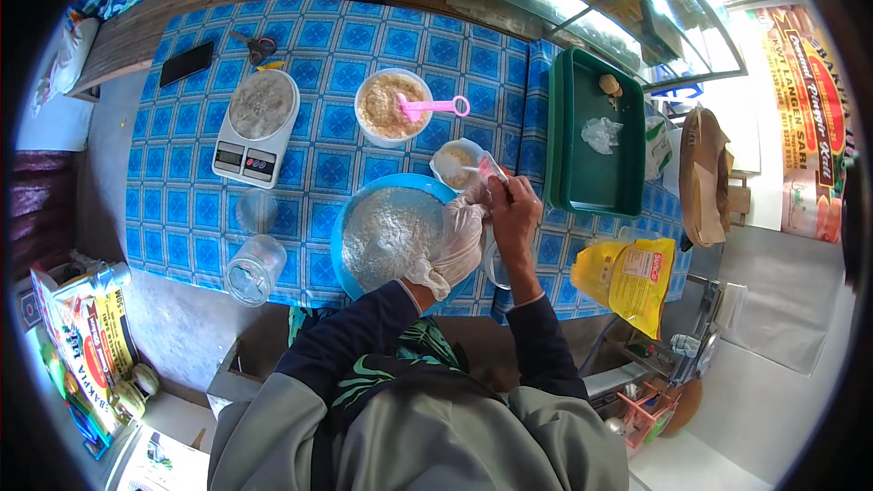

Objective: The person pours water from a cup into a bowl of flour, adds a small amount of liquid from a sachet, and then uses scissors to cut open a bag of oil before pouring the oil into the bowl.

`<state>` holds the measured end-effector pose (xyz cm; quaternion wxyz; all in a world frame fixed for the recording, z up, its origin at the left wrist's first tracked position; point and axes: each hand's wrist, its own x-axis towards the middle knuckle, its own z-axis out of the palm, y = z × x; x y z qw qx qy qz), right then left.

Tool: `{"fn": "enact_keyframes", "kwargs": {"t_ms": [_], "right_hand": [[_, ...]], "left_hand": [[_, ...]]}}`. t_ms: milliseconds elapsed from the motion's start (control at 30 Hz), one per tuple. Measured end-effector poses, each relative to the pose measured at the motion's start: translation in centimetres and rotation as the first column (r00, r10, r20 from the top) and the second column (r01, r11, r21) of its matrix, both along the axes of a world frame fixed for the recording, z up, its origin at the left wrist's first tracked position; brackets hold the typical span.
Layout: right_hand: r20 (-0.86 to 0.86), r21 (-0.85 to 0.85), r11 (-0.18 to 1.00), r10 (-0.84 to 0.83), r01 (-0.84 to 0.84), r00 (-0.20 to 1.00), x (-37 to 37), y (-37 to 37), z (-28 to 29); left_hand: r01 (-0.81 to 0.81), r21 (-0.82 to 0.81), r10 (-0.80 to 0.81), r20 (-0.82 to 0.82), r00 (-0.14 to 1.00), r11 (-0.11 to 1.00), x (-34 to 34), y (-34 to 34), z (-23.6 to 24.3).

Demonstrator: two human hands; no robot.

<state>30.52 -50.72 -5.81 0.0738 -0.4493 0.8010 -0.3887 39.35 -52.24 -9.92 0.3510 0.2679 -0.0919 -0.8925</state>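
Note:
My left hand (459, 238), in a loose clear plastic glove, is closed by the right rim of a light-blue basin (338, 245) with white flour (389, 229) in it. Its fingertips meet those of my bare right hand (516, 209). Between them is a small pink-and-white plastic packet (491, 169), pinched by the right fingers; the left fingertips are partly hidden. Just beyond the packet stands a small white bowl (447, 151) with pale contents. Behind the basin, a white tub (366, 130) holds beige crumbly powder and a pink scoop (446, 106).
A kitchen scale (260, 161) bearing a round dish stands left, near scissors (264, 47) and a phone (186, 64). Clear jars (255, 271) stand at the front-left edge. To the right are a green tray (566, 136) and a yellow bag (641, 282) at the front edge.

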Motion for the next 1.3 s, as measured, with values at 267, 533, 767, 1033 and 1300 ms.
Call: {"fn": "enact_keyframes", "kwargs": {"t_ms": [267,533,767,1033,1300], "right_hand": [[-0.104,0.001,0.998,0.057,-0.057,0.993,-0.2,-0.5,-0.1],[0.639,-0.021,0.991,-0.087,0.13,0.764,-0.8,1.0,-1.7],[0.943,-0.165,0.972,0.106,0.166,0.316,-0.6,1.3,-0.1],[0.925,-0.292,0.951,0.254,0.099,0.283,1.5,1.3,-0.5],[0.903,-0.362,0.916,0.299,0.174,0.308,6.2,1.9,1.0]], "left_hand": [[-0.042,0.091,0.055,-0.141,0.989,0.995,0.0,-0.1,0.5],[-0.049,-0.057,0.049,0.0,0.999,0.997,0.1,0.5,-0.5],[0.003,-0.309,0.111,0.352,0.929,0.951,1.5,-1.1,4.0],[0.004,-0.624,0.37,0.469,0.802,0.781,3.8,-1.4,1.7],[-0.049,-0.349,0.152,0.275,0.949,0.936,9.1,-2.5,5.1]]}}
